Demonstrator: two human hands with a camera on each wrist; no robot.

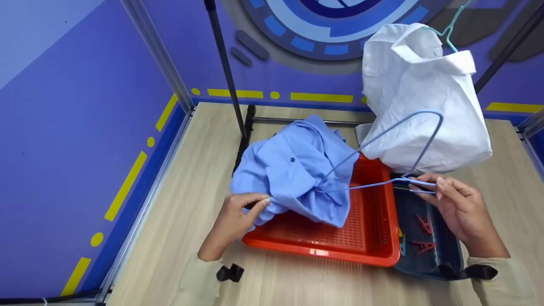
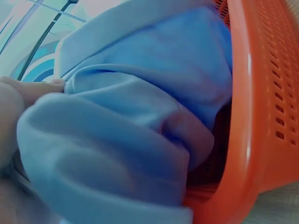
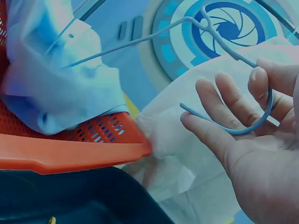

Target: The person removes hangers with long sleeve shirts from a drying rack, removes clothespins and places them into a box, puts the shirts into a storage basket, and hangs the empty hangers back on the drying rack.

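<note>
A light blue buttoned shirt [image 1: 289,170] lies bunched over a red perforated basket [image 1: 323,251]. My left hand [image 1: 233,219] pinches the shirt's edge between thumb and fingers; in the left wrist view the cloth [image 2: 126,107] hangs in folds beside the basket's rim. A blue hanger [image 1: 378,185] has one end inside the shirt, and that end is hidden by cloth. My right hand [image 1: 461,208] holds the hanger by its hook. In the right wrist view the hook [image 3: 243,130] curves across the fingers, with the thumb against it.
Right of the basket stands a dark bin [image 1: 442,259] with red clothespins [image 1: 424,247] in it. A white garment [image 1: 425,106] hangs on a green hanger [image 1: 449,32] at the back right. A black rack post [image 1: 227,72] rises behind the shirt from the wooden table [image 1: 170,212].
</note>
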